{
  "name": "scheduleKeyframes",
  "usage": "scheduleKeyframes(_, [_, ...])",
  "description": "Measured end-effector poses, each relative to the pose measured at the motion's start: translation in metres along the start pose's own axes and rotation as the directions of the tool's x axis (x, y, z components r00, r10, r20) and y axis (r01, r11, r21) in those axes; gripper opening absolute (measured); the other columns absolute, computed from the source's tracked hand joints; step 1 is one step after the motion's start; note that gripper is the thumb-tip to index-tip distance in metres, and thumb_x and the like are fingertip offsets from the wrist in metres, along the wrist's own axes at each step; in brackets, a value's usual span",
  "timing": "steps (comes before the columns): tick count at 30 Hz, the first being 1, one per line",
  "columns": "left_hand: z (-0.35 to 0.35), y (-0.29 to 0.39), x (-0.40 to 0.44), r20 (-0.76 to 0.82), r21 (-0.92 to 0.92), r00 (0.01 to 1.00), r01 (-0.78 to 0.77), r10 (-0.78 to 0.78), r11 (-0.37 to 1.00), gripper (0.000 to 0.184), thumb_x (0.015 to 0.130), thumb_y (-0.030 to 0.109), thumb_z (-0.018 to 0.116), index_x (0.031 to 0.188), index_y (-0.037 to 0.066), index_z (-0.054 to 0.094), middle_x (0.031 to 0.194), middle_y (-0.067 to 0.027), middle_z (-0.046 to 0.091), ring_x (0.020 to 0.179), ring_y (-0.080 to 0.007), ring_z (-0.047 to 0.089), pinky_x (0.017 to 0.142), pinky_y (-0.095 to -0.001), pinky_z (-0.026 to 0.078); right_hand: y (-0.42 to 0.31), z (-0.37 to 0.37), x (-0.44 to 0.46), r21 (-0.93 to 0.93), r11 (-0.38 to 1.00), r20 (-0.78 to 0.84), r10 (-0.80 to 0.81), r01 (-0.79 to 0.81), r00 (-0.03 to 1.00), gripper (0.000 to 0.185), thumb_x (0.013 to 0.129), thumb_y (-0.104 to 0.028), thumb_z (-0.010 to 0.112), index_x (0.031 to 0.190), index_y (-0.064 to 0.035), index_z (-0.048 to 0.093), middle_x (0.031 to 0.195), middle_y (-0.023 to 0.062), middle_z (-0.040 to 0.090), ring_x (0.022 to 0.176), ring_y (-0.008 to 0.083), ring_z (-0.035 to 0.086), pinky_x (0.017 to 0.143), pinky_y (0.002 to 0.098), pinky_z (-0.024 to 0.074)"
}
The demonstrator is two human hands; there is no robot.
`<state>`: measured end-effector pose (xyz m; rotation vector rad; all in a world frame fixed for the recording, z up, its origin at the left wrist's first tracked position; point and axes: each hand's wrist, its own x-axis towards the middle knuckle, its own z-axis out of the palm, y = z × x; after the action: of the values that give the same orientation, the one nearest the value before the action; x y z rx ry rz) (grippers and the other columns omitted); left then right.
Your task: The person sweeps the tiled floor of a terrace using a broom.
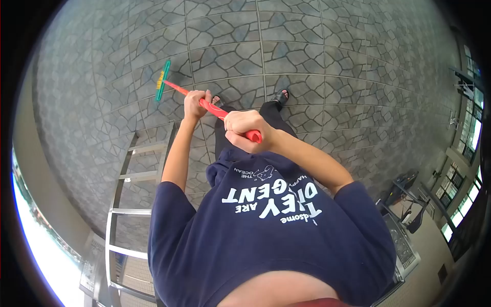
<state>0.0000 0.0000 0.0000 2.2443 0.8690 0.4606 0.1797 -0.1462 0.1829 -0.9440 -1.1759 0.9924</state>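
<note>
At ten o'clock, green head (162, 83) is borne on a four-to-ten red pole (212, 108), clamped by fingers of right hand (246, 129) and nearer left hand (195, 105)

Some kinda broom or mop (214, 109), red pole slanting down toward the floor (286, 46), green head (162, 82), yellow bit (159, 82) midway.

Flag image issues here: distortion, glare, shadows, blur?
All in the head view: strong fisheye, black corners, floor lines bowed; glare blown out at lower left, bright window at right; soft shadow beside the green head; left hand, right hand and handle fairly crisp, no obvious motion blur; floor softer toward the edges.
</note>
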Motion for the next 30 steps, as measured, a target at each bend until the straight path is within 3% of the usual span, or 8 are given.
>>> scheduleKeyframes(2, [0.013,-0.020,0.004,0.083,0.029,0.996,-0.031,0.028,0.999,0.041,0.090,0.017,0.071,0.055,0.005,0.052,0.057,-0.0140,0.056,0.058,-0.0347,0.058,0.060,-0.0463,0.045,0.014,0.009,-0.003,-0.050,0.999,0.010,-0.008,0.008,1.000,0.025,0.076,0.004,0.064,0.060,-0.0036,0.045,0.059,0.0079,0.047,0.056,0.0287,0.045,0.060,0.0392,0.0411])
scheduleKeyframes(5, [0.087,0.027,0.010,-0.003,-0.072,0.996,-0.084,0.084,0.994,0.042,0.089,0.011,0.070,0.055,0.005,0.047,0.056,-0.0128,0.051,0.055,-0.0349,0.052,0.058,-0.0458,0.042,-0.015,-0.046,-0.045,-0.146,0.988,0.099,-0.025,0.039,0.995,0.022,0.073,0.002,0.066,0.060,-0.0038,0.049,0.060,0.0081,0.049,0.061,0.0286,0.050,0.064,0.0396,0.0431])
scheduleKeyframes(11, [0.194,0.186,0.031,-0.172,-0.240,0.982,-0.119,0.078,0.964,0.041,0.087,0.001,0.068,0.057,0.005,0.041,0.055,-0.0112,0.044,0.050,-0.0313,0.045,0.054,-0.0426,0.039,-0.118,-0.151,-0.108,-0.228,0.973,-0.013,0.023,-0.025,1.000,0.022,0.070,0.001,0.065,0.059,-0.0059,0.048,0.060,0.0078,0.051,0.060,0.0294,0.051,0.063,0.0398,0.0439])
scheduleKeyframes(17, [0.292,0.343,0.054,-0.188,-0.463,0.980,-0.028,-0.068,0.886,0.041,0.096,0.002,0.060,0.060,0.002,0.042,0.056,-0.0121,0.042,0.051,-0.0263,0.041,0.052,-0.0405,0.036,-0.198,-0.234,-0.145,-0.385,0.922,0.091,0.088,-0.046,0.992,0.028,0.063,0.000,0.067,0.055,-0.0079,0.041,0.053,0.0051,0.046,0.051,0.0272,0.046,0.057,0.0377,0.0405])
scheduleKeyframes(19, [0.314,0.364,0.059,-0.147,-0.513,0.988,-0.038,-0.044,0.858,0.039,0.101,0.011,0.059,0.065,-0.001,0.049,0.057,-0.0078,0.045,0.051,-0.0164,0.041,0.052,-0.0349,0.036,-0.208,-0.245,-0.151,-0.454,0.889,0.116,0.126,-0.060,0.985,0.030,0.064,-0.006,0.069,0.054,-0.0088,0.041,0.052,0.0065,0.047,0.049,0.0287,0.047,0.055,0.0391,0.0414])
scheduleKeyframes(22, [0.313,0.407,0.064,-0.089,-0.601,0.994,-0.001,-0.065,0.799,0.038,0.102,0.011,0.060,0.066,0.000,0.053,0.058,-0.0058,0.048,0.052,-0.0126,0.043,0.052,-0.0328,0.036,-0.217,-0.247,-0.154,-0.502,0.861,0.114,0.160,-0.082,0.981,0.030,0.066,-0.010,0.069,0.053,-0.0092,0.042,0.053,0.0076,0.051,0.049,0.0297,0.052,0.054,0.0406,0.0431])
scheduleKeyframes(25, [0.301,0.415,0.052,-0.086,-0.601,0.995,-0.015,-0.045,0.799,0.035,0.101,0.012,0.062,0.069,-0.001,0.057,0.058,-0.0050,0.050,0.053,-0.0116,0.044,0.053,-0.0314,0.037,-0.227,-0.231,-0.158,-0.473,0.881,0.155,0.075,0.008,0.985,0.029,0.066,-0.012,0.070,0.055,-0.0094,0.043,0.053,0.0072,0.052,0.050,0.0301,0.053,0.053,0.0410,0.0437])
scheduleKeyframes(30, [0.240,0.392,-0.004,-0.203,-0.571,0.978,-0.150,0.039,0.807,0.032,0.100,0.007,0.064,0.069,-0.002,0.059,0.064,-0.0039,0.054,0.058,-0.0092,0.045,0.055,-0.0298,0.037,-0.250,-0.165,-0.159,-0.322,0.937,0.346,-0.015,0.133,0.938,0.029,0.070,-0.017,0.074,0.060,-0.0105,0.047,0.055,0.0049,0.054,0.049,0.0288,0.054,0.051,0.0406,0.0438])
